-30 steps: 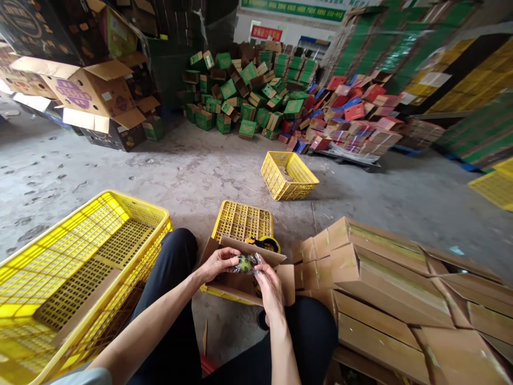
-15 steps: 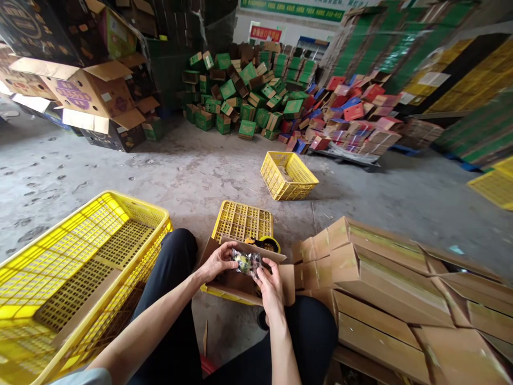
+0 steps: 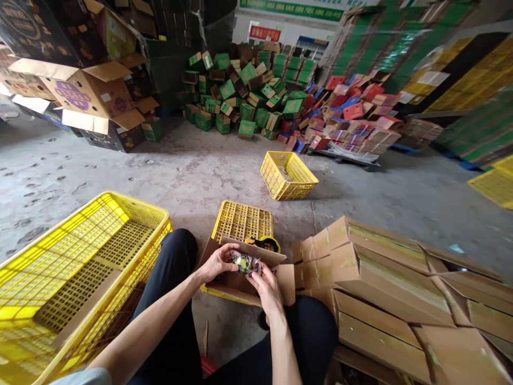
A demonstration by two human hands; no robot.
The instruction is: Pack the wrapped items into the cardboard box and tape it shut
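Note:
Between my two hands is a small clear plastic packet [image 3: 245,263] with something green and dark inside; its exact contents I cannot make out. My left hand [image 3: 218,263] pinches the packet's left end between thumb and fingers. On its right end, the fingers of my right hand [image 3: 266,286] are closed. Below both hands stands an open cardboard box [image 3: 287,283], its inside mostly hidden by the hands. The box rests on an upturned yellow crate [image 3: 242,216]. Just behind the box, a tape dispenser [image 3: 264,243] lies on that crate.
A big yellow crate [image 3: 160,219] stands at my left, beside my knee. Stacked cardboard boxes [image 3: 393,272] fill the right side. Another yellow crate [image 3: 290,187] sits ahead on the concrete floor [image 3: 192,176]. Farther back are heaps of green boxes [image 3: 246,128] and red boxes [image 3: 352,111].
The packet has turned a little between my hands, and my right fingers have shifted from its upper right end to lower along it. My left hand stays at the left end.

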